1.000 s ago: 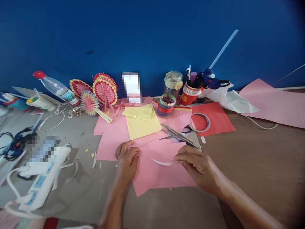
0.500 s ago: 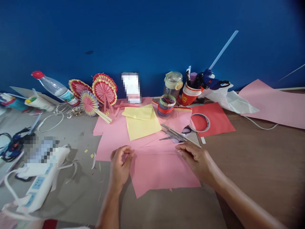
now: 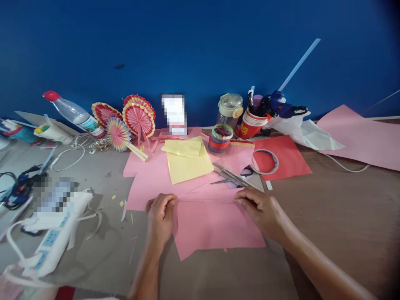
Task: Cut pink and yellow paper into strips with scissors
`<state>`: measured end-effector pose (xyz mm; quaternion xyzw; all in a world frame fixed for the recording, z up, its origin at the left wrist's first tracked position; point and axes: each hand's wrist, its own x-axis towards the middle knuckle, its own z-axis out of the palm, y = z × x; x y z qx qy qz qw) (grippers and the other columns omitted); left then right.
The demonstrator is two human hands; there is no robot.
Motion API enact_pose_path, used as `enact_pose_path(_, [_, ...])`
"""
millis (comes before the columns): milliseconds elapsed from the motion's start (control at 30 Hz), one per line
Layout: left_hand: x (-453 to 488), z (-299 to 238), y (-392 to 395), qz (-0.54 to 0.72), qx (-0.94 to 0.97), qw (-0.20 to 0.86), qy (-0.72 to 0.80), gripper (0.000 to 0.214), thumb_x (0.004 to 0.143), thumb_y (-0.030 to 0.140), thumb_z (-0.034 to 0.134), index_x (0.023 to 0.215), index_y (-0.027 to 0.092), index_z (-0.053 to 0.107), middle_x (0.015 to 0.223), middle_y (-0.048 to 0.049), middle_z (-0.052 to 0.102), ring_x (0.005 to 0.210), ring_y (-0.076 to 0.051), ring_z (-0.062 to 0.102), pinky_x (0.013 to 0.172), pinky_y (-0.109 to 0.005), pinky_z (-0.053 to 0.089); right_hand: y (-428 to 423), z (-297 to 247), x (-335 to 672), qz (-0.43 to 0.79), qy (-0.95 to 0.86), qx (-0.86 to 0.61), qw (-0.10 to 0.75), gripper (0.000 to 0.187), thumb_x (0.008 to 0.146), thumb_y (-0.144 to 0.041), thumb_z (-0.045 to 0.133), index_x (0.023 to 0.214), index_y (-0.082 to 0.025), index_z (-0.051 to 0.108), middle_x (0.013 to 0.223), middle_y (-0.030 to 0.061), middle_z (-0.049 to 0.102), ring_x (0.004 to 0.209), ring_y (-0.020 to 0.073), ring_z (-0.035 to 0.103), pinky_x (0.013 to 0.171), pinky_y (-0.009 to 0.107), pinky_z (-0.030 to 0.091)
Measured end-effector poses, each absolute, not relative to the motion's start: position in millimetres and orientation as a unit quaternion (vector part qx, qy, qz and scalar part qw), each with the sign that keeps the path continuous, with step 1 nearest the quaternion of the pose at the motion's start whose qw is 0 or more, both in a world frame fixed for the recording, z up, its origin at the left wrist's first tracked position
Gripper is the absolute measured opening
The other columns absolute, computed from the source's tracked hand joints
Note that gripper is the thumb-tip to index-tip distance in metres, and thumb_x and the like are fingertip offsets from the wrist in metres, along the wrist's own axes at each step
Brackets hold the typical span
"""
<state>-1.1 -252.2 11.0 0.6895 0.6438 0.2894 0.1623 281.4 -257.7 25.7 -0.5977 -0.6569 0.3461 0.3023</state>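
A sheet of pink paper [image 3: 215,227] with an uneven near edge lies in front of me, a narrow fold or crease running along its far edge. My left hand [image 3: 161,216] pinches its far left corner between thumb and fingers. At the far right corner my right hand [image 3: 261,210] pinches the same sheet. Just beyond the right fingers lie scissors [image 3: 229,177] and a ruler-like grey strip. A yellow paper sheet [image 3: 189,166], partly folded over, rests on more pink paper [image 3: 140,191] behind the held sheet.
Paper fans [image 3: 139,116] and a plastic bottle [image 3: 75,114] stand at the back left. A jar [image 3: 220,139], red paper cup [image 3: 250,125], tape roll [image 3: 276,162] and red paper [image 3: 290,158] sit at the back right. A power strip [image 3: 51,239] with cables lies on the left.
The view has shifted slightly. Both hands stay at the sheet's far corners, and the left fingers look more tightly closed over the paper's edge.
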Motion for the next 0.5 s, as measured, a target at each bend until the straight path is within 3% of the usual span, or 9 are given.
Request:
enact_pose_path(133, [-1.8, 12.6, -250.8, 0.316, 0.68, 0.172, 0.639, 0.02, 0.088, 0.018, 0.043, 0.083, 0.023, 0.061, 0.08, 0.0013, 0.065, 0.078, -0.016, 0.061, 0.081, -0.034, 0.037, -257.0, 23.1, 281.5, 0.351, -0.653, -0.596, 0.309, 0.019, 0.086, -0.026, 0.047, 0.083, -0.021, 0.065, 0.083, 0.0016, 0.065, 0.071, 0.0146, 0.058, 0.065, 0.025, 0.044])
enact_pose_path(300, [-2.5, 11.9, -250.6, 0.372, 0.659, 0.19, 0.626, 0.01, 0.085, 0.025, 0.051, 0.085, 0.023, 0.061, 0.093, -0.0031, 0.062, 0.093, -0.019, 0.059, 0.085, -0.034, 0.04, -256.0, 24.2, 280.5, 0.357, -0.652, -0.593, 0.31, 0.019, 0.086, -0.026, 0.047, 0.082, -0.021, 0.065, 0.083, 0.0021, 0.065, 0.073, 0.0151, 0.059, 0.067, 0.025, 0.044])
enact_pose_path(500, [-4.2, 5.2, -252.1, 0.381, 0.608, 0.25, 0.65, 0.013, 0.085, 0.032, 0.053, 0.084, 0.022, 0.061, 0.084, -0.0021, 0.064, 0.085, -0.018, 0.058, 0.081, -0.032, 0.043, -256.2, 26.5, 280.0, 0.369, -0.648, -0.59, 0.31, 0.02, 0.086, -0.027, 0.047, 0.081, -0.02, 0.065, 0.081, 0.0024, 0.065, 0.072, 0.0154, 0.059, 0.066, 0.026, 0.044])
